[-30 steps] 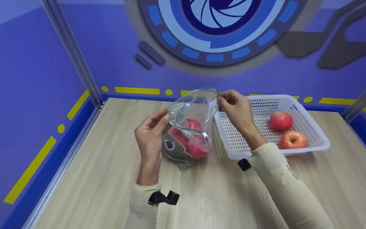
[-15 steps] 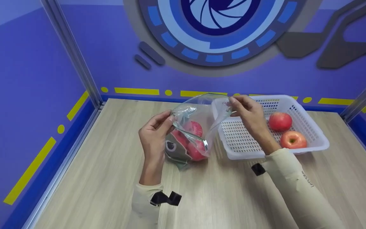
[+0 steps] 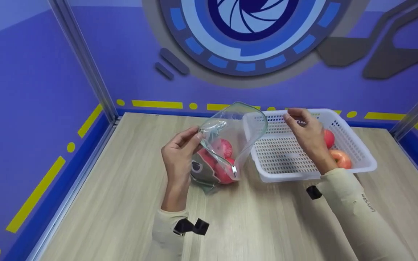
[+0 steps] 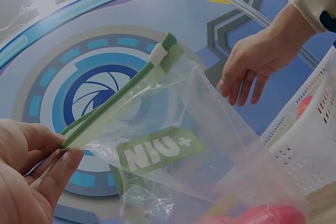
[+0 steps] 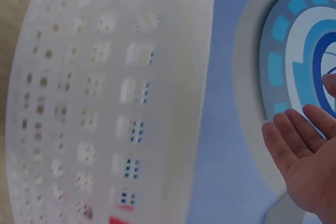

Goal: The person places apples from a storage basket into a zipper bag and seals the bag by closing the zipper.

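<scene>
A clear zip bag (image 3: 243, 121) with a green slider edge stands on the table, its mouth spread wide. Several red apples (image 3: 224, 170) sit in its lower part, behind a printed eye pattern. My left hand (image 3: 180, 152) pinches the green rim at the bag's left side; the left wrist view shows thumb and fingers on that rim (image 4: 79, 135). Away from the bag, my right hand (image 3: 308, 136) hovers over the white basket (image 3: 267, 177) with relaxed fingers and nothing in them. Two apples lie in that basket, a red apple (image 3: 328, 138) partly behind the hand and a paler apple (image 3: 340, 159).
The wooden table (image 3: 122, 188) meets a blue patterned wall (image 3: 129, 65) at the back. A metal post (image 3: 85, 61) rises at the left corner. The basket's perforated side (image 5: 94, 119) fills much of the right wrist view.
My right hand pulled its side of the bag mouth rightward, let go, and moved right over the basket. The mouth is wider. My left hand shifted slightly right, keeping its pinch.
</scene>
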Demonstrator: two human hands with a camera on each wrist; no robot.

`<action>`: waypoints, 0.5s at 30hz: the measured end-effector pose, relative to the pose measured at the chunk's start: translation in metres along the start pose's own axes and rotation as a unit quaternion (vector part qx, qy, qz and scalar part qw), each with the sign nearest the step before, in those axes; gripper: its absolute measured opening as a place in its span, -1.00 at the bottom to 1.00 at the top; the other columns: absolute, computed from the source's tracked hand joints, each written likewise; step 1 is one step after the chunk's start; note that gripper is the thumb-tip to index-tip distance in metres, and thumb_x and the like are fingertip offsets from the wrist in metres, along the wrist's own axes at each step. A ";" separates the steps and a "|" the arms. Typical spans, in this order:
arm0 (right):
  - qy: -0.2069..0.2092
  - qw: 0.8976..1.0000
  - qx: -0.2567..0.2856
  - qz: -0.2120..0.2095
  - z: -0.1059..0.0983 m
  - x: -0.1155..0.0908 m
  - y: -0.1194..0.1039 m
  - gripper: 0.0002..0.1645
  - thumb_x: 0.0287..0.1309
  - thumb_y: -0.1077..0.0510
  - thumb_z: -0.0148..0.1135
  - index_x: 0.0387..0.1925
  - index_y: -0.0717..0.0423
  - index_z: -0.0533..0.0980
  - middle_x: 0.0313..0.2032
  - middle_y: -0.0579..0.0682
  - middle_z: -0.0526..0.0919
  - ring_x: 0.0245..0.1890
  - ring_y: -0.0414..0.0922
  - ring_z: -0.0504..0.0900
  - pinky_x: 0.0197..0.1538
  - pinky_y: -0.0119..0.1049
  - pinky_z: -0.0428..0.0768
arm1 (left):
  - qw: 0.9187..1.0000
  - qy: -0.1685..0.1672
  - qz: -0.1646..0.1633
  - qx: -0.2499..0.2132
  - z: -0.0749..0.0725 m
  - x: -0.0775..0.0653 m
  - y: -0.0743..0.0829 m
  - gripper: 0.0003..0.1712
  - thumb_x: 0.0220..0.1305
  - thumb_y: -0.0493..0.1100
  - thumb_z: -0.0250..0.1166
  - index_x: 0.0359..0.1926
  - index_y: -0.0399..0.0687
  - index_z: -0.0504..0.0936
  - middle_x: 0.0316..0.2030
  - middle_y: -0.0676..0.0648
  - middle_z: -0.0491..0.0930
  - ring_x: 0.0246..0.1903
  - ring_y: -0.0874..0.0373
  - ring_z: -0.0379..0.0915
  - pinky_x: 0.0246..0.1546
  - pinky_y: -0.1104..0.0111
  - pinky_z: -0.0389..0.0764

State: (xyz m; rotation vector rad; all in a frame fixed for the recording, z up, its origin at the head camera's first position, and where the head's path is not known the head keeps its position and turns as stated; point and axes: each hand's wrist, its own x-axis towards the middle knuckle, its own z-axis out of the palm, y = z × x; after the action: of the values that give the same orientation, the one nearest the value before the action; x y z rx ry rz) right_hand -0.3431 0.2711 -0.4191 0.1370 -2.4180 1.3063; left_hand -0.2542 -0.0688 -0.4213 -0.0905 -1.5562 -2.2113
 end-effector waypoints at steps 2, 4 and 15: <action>-0.002 1.000 -0.012 0.010 -0.004 0.001 0.006 -0.36 0.48 -0.21 0.29 0.31 0.15 0.57 0.20 0.10 0.70 0.19 -0.01 0.67 0.18 -0.30 0.62 | 1.000 0.000 0.000 0.000 0.000 0.000 0.001 -0.74 0.37 -0.35 0.46 0.06 -0.32 0.77 -0.05 -0.26 0.74 -0.07 -0.11 0.75 -0.01 0.16 0.77; -0.004 1.000 -0.021 0.015 -0.006 0.003 0.011 -0.34 0.48 -0.18 0.30 0.35 0.18 0.53 0.26 0.15 0.65 0.24 0.08 0.64 0.26 -0.13 0.63 | 1.000 0.001 0.000 -0.001 0.000 0.000 0.001 -0.74 0.37 -0.35 0.46 0.05 -0.32 0.77 -0.05 -0.26 0.74 -0.07 -0.11 0.75 -0.01 0.16 0.77; -0.022 0.993 -0.116 0.019 -0.024 0.009 0.044 -0.25 0.52 -0.13 0.26 0.49 0.24 0.38 0.41 0.32 0.44 0.40 0.31 0.40 0.40 0.30 0.39 | 1.000 -0.002 0.006 -0.004 0.000 0.000 0.001 -0.75 0.37 -0.38 0.45 0.04 -0.36 0.77 -0.07 -0.27 0.74 -0.10 -0.09 0.75 -0.01 0.14 0.76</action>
State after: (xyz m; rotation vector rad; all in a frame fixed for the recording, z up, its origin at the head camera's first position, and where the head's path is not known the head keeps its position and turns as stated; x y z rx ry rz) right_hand -0.3562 0.3162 -0.4383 0.0565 -2.6001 1.0375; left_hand -0.2541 -0.0693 -0.4206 -0.1068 -1.5439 -2.2094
